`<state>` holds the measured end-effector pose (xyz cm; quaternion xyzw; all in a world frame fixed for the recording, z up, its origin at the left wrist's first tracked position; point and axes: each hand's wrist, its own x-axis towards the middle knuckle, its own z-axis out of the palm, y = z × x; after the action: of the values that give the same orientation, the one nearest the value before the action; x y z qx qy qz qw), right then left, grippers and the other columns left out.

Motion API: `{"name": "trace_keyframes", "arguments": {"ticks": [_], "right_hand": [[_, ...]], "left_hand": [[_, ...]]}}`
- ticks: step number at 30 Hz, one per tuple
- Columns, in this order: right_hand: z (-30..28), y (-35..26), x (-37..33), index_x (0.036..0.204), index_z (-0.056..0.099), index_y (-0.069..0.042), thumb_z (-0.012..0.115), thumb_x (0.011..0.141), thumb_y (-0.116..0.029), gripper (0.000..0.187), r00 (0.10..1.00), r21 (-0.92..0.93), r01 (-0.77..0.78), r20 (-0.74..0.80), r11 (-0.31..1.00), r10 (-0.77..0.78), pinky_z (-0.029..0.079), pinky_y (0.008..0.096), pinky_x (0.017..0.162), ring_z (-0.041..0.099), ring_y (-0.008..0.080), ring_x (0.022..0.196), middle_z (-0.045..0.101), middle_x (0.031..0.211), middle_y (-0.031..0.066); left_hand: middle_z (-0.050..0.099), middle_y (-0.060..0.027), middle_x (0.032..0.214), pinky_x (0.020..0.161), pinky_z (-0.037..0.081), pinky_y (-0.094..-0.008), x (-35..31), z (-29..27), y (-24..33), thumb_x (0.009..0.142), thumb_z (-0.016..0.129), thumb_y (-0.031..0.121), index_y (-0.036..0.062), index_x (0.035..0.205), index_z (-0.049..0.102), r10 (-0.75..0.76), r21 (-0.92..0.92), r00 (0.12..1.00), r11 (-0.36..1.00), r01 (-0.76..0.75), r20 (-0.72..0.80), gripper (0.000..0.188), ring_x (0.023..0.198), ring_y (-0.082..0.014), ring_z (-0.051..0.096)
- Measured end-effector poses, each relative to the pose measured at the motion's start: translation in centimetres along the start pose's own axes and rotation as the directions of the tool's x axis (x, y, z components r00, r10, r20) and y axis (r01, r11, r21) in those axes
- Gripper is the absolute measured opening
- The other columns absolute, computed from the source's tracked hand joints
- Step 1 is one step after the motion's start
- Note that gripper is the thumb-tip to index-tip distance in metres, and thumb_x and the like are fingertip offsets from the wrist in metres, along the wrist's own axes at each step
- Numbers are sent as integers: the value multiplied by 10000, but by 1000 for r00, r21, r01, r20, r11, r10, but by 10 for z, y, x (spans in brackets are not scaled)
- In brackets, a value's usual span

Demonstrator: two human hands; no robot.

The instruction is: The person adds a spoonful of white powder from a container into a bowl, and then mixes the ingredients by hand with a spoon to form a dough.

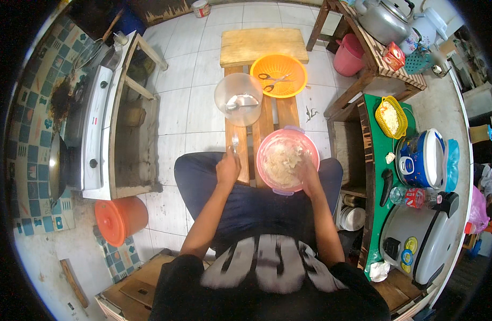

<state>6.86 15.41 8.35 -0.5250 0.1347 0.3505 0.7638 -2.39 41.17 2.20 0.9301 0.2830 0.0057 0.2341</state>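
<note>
My left hand point(228, 168) is closed round the handle of a fork point(235, 140), its tines pointing up and away from me over the slatted wooden bench. Just right of it, a pink bowl point(261, 170) with purple handles stands on the bench between my legs. Pale, lumpy dough-like mix point(282, 163) lies in it. My right hand point(310, 179) reaches in over the bowl's right side; its fingers are blurred against the mix. Beyond the fork is a clear plastic tub point(224, 112) holding a spoon point(233, 106) and some white stuff.
An orange basket point(294, 91) holding scissors point(272, 83) is farther along the bench point(264, 45). At left are a gas stove point(93, 128) and an orange lidded bucket point(120, 219). On the right, a green-topped counter point(377, 155) bears a yellow basket point(398, 125) and a blue rice cooker point(417, 160).
</note>
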Motion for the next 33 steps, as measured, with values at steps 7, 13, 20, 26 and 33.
{"name": "trace_keyframes", "arguments": {"ticks": [7, 13, 20, 26, 33], "right_hand": [[-17, 12, 6, 1568, 219, -76, 424, 1042, -472, 689, 999, -14, 3, 47, 1000, -2, 388, 437, 1076, 480, 297, 1285, 395, 1509, 134], [-7, -7, -6, 1571, 194, -81, 396, 1042, -480, 692, 999, 102, 27, 43, 994, -32, 395, 442, 1070, 457, 302, 1300, 372, 1514, 156], [23, -55, -44, 1573, 165, -80, 357, 1038, -497, 705, 962, 172, 97, 237, 980, -137, 366, 481, 1092, 441, 345, 1315, 350, 1525, 174], [19, -56, -35, 1592, 34, -91, 341, 1010, -586, 823, 922, 101, 168, 337, 981, -192, 358, 491, 1093, 407, 346, 1366, 289, 1573, 166], [29, -55, -43, 1593, -40, -143, 335, 990, -630, 861, 881, 155, 127, 436, 980, -184, 434, 516, 1039, 395, 396, 1370, 203, 1609, 165]], "left_hand": [[661, -276, 949, 724, 534, -545, 8, 3, -6, 956, 535, 212, 2, 1272, 472, 36, -50, 998, 998, -39, -53, 384, 814, -463, 661], [656, -294, 1015, 804, 510, -552, 8, -6, 7, 947, 572, 202, 7, 1267, 505, -1, -102, 1000, 995, -1, -23, 381, 929, -468, 643], [639, -283, 1078, 806, 516, -526, 4, -13, 7, 940, 602, 318, 22, 1318, 485, -53, -67, 998, 996, 51, -26, 494, 941, -463, 643], [640, -199, 1104, 813, 514, -486, -10, -57, 44, 899, 671, 420, 41, 1345, 489, -39, -287, 974, 958, -28, -222, 613, 990, -401, 636], [630, -69, 1001, 835, 519, -311, -27, -38, 90, 893, 665, 110, 35, 1293, 599, 348, -872, 932, 482, -84, 103, 412, 870, -187, 618]]}}
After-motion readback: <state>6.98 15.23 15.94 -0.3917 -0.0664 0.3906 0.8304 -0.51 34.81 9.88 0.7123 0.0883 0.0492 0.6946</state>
